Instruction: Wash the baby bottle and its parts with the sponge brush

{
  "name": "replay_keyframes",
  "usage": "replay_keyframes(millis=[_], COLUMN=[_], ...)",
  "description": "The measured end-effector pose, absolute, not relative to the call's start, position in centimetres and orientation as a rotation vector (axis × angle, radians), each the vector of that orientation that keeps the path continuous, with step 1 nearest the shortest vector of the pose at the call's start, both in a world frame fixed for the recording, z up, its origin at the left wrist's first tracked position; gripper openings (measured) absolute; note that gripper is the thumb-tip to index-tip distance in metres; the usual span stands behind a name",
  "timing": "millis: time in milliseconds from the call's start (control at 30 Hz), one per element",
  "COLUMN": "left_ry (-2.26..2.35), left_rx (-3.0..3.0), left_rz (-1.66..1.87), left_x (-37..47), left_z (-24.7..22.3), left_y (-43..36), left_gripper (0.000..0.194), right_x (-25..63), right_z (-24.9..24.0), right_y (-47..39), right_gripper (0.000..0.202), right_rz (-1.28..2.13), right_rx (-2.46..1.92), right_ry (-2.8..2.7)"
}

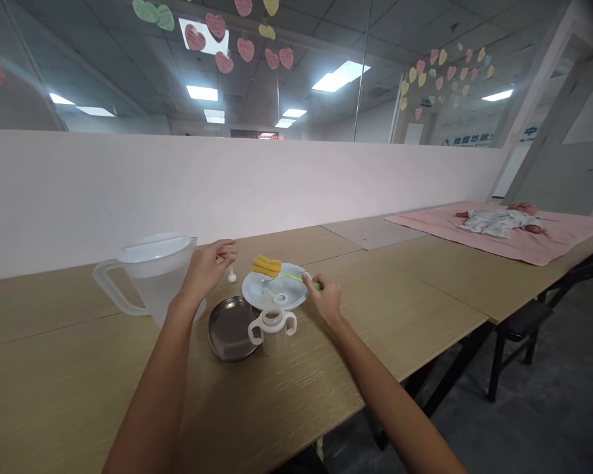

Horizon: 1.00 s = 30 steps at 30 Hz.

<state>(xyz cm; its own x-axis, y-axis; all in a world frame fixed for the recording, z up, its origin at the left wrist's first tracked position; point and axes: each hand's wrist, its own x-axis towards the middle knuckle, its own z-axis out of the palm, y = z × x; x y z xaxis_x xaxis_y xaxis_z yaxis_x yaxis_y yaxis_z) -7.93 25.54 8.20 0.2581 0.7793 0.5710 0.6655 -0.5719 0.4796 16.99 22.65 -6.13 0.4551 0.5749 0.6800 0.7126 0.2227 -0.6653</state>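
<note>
My right hand (pixel 323 295) is closed around the green handle of a sponge bottle brush (pixel 267 266). Its yellow sponge head hangs over a white bowl (pixel 248 289), in which small clear and white parts lie. Left of the bowl, my left hand (pixel 208 266) is raised beside a lidded plastic pitcher (pixel 155 263). From its fingertips a thin white straw-like piece with a round end (pixel 232 277) points down; the grip is partly hidden. A clear baby bottle with two white handles (pixel 273 329) stands uncapped in front of the bowl, next to a metal tray (pixel 232 329).
A pink cloth (pixel 435 220) covers the table's far right, with a baby doll (pixel 497 220) lying on it. Behind the wooden table (pixel 400 303) runs a white wall (pixel 257 184) with glass above. A dark stool (pixel 524 322) stands by the right edge.
</note>
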Motion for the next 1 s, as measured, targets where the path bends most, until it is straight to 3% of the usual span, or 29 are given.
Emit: replay_keyframes(millis=[233, 1000], left_ry=[1.363, 1.369], left_rx=[2.412, 2.387], left_rz=[1.238, 1.104], left_x=[-7.61, -7.81], left_z=[8.38, 8.22], left_y=[25.09, 25.17], left_gripper=[0.029, 0.040], right_x=[17.02, 17.01], right_z=[-6.17, -6.06], right_y=[22.63, 22.55], right_gripper=[0.056, 0.058], right_rz=[-0.123, -0.136], right_rx=[-1.451, -1.474], right_ry=[-1.210, -1.214])
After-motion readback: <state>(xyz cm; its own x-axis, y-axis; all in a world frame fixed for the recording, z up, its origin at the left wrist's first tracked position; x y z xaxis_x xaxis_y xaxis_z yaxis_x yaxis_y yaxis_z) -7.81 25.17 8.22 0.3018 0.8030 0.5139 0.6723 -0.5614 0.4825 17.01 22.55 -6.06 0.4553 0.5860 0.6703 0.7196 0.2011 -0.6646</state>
